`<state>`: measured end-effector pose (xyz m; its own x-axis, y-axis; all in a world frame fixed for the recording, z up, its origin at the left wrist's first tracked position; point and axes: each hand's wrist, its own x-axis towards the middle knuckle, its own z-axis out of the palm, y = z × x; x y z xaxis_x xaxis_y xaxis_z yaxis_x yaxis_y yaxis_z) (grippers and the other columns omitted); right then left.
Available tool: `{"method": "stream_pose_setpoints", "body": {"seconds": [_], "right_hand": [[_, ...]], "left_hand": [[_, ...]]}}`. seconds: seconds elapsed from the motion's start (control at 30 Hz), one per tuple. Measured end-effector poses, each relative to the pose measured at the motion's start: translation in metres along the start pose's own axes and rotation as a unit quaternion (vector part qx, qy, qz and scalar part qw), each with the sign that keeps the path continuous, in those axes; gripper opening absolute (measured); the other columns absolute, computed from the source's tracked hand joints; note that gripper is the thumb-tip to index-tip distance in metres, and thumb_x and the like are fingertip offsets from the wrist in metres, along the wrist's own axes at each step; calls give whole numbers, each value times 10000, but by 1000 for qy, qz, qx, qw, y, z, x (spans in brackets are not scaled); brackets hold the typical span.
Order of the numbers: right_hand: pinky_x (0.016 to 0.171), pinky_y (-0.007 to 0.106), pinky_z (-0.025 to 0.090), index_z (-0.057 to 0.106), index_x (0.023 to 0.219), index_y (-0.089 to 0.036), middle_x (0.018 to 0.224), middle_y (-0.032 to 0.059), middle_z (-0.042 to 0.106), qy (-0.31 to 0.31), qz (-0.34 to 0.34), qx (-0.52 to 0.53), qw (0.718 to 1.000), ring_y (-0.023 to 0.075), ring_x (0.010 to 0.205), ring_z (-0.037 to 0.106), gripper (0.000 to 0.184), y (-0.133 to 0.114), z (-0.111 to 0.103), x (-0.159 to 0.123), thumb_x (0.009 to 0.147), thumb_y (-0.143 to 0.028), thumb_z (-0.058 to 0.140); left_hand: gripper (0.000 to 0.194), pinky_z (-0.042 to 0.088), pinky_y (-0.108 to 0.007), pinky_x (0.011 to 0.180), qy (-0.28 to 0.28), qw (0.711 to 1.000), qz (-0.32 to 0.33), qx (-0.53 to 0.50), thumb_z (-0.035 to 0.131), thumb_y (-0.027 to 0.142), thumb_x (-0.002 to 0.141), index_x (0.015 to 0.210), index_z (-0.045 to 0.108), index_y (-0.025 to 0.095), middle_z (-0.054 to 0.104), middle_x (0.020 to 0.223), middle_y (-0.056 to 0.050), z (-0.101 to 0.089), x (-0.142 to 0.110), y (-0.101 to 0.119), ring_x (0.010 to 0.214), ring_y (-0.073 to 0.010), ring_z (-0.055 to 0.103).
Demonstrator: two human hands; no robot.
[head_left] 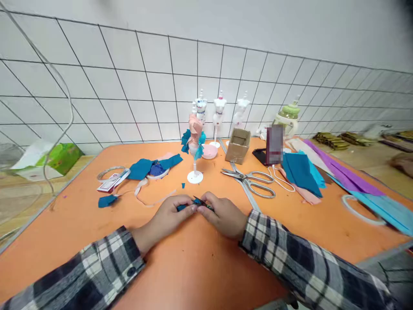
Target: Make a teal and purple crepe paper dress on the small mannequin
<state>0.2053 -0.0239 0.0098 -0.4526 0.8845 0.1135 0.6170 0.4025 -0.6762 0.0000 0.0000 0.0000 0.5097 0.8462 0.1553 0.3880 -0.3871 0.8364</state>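
My left hand (pixel 169 215) and my right hand (pixel 222 214) meet on the orange table (pixel 193 267), fingertips pinched together on a small teal paper scrap (pixel 196 202). Both hands rest on the tabletop. Just beyond them stands a small white mannequin (pixel 195 148) on a round base, wrapped in pink paper with teal ruffles. Large scissors (pixel 250 180) lie to the right of it, shut.
Teal paper pieces (pixel 145 168) and a tape roll (pixel 111 172) lie at left. Three bare mannequins (pixel 219 110), a cardboard box (pixel 238 145), a phone on a stand (pixel 274 144), stacked coloured paper (pixel 322 172) and a tape ring (pixel 361 211) sit behind and right. A tissue box (pixel 48 161) lies off the table's left.
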Motion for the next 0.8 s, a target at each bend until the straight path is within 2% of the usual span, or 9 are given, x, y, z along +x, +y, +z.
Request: {"method": "stream_pose_setpoints", "body": {"seconds": [0.27, 0.67, 0.8], "right_hand": [[593, 240, 253, 475, 949, -223, 682, -44, 477, -14, -2, 24, 1000, 132, 622, 456, 206, 0, 0, -1, 986, -420, 433], [584, 235, 253, 475, 872, -221, 686, -45, 479, -13, -13, 14, 1000, 122, 623, 450, 193, 1, -1, 1, 974, -385, 470], [583, 234, 270, 493, 880, -221, 687, -39, 528, -10, -5, 11, 1000, 127, 625, 488, 189, 1, -1, 1, 989, -363, 434]], "left_hand": [[295, 431, -258, 677, 16, 1000, 20, -2, 575, 386, 888, 723, 670, 160, 666, 750, -31, 0, 1, 3, 713, -161, 592], [292, 442, -261, 679, 11, 1000, 20, 2, 577, 383, 889, 750, 698, 157, 684, 761, -41, 0, 1, 3, 723, -165, 606], [294, 442, -257, 689, 18, 1000, 25, -4, 583, 386, 897, 738, 694, 165, 669, 765, -34, 0, 2, 4, 728, -157, 599]]}}
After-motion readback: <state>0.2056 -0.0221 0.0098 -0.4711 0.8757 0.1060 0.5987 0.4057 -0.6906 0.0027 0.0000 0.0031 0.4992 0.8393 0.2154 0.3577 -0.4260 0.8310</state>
